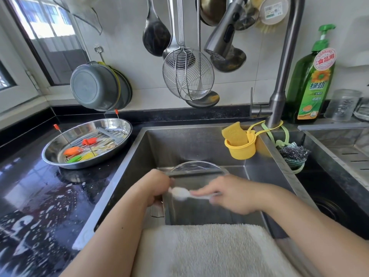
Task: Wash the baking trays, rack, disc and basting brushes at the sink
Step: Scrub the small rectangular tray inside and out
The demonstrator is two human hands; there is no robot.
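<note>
A rectangular grey metal baking tray [199, 206] stands tilted in the sink, its left edge gripped by the left hand [155, 188], with the right hand [229, 194] over its face. Behind both hands, a round clear disc [195, 165] peeks out. Far left of the hands, an oval steel tray [60, 140] holds a wire rack [103, 136] and orange, green and yellow silicone basting brushes [79, 152].

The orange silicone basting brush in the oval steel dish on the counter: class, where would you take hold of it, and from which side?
Grip the orange silicone basting brush by its thin wire handle, near the orange-tipped end that stands up clear above the oval steel dish. Come from above: the head lies low on the wire rack among the other brushes, so only the raised handle is free to pinch.
</note>
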